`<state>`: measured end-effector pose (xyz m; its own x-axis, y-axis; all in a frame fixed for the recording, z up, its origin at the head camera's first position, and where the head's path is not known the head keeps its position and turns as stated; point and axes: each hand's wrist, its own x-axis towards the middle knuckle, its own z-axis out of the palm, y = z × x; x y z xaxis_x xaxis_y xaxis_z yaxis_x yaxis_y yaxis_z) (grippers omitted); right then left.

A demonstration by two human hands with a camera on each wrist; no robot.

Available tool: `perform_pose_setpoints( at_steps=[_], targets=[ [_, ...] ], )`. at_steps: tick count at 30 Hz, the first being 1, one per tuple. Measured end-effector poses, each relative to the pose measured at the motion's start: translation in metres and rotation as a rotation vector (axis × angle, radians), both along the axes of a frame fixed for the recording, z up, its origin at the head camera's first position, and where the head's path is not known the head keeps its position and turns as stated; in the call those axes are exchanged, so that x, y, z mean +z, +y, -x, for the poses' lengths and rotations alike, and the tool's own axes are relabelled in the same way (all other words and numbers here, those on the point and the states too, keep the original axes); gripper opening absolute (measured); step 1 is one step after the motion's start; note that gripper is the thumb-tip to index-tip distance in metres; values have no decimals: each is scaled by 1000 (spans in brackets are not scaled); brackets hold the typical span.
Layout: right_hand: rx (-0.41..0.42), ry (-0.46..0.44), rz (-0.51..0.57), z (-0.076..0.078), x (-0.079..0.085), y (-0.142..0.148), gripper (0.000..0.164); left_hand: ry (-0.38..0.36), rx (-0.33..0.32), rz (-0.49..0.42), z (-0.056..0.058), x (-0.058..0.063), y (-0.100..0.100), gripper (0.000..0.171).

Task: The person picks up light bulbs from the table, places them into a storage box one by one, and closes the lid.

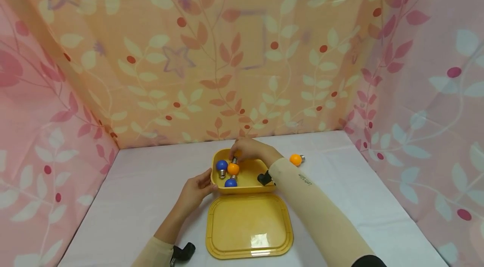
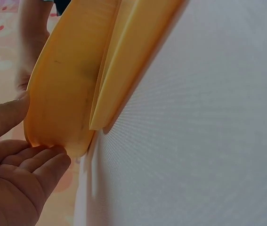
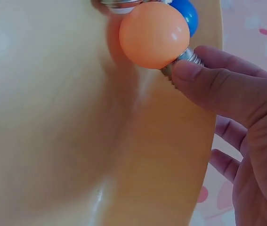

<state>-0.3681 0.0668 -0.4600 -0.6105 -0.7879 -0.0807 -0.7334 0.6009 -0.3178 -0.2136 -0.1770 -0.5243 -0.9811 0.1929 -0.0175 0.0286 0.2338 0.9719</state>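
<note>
A yellow plastic box (image 1: 247, 176) stands without a cover over it on the white table. My left hand (image 1: 193, 193) holds its left end, the thumb near the front corner and the fingers along the outer wall (image 2: 53, 108). Reaching in over the back rim, my right hand (image 1: 249, 148) pinches the metal screw base of an orange light bulb (image 3: 154, 35) between thumb and forefinger. This bulb is inside the box, beside one blue bulb (image 1: 222, 165) and behind another blue bulb (image 1: 231, 183) near the front wall.
The yellow lid (image 1: 249, 225) lies flat directly in front of the box. A second orange bulb (image 1: 295, 159) lies on the table to the right, beyond my right forearm. Patterned cloth (image 1: 227, 57) hangs behind the table and along both sides.
</note>
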Motion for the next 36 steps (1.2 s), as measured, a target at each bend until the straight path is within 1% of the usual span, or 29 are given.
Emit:
perform_pose_setpoints(
  at_steps=[3,7,10,12,14,16,19,21,26,31,36],
  targets=[
    [-15,17,-5,-4,3,3,24,9,5,0,-1,-1,0,70],
    [-38,26,4,-11,10,8,26,2,13,13,-6,-3,-1,71],
    [-35,54,31,-14,17,14,26,4,7,4,-9,-4,-3,71],
    [-23,84,60,-16,24,20,27,9,9,-2,-9,-3,-3,71],
    [-11,109,93,-18,33,28,27,16,17,8,-9,-3,-4,72],
    [-20,121,118,-22,42,37,27,16,25,17,-8,-1,-4,72],
    [-52,142,142,-29,53,54,27,13,25,17,-6,0,-2,72],
    [-84,158,147,-33,56,67,28,10,15,7,-5,0,-1,72],
    [-155,151,187,-44,59,100,29,5,12,-23,-3,-3,2,71],
    [-208,161,243,-53,57,126,27,12,1,0,-3,-2,1,72],
    [-264,156,310,-65,50,147,29,23,7,18,-3,-2,2,72]
  ],
)
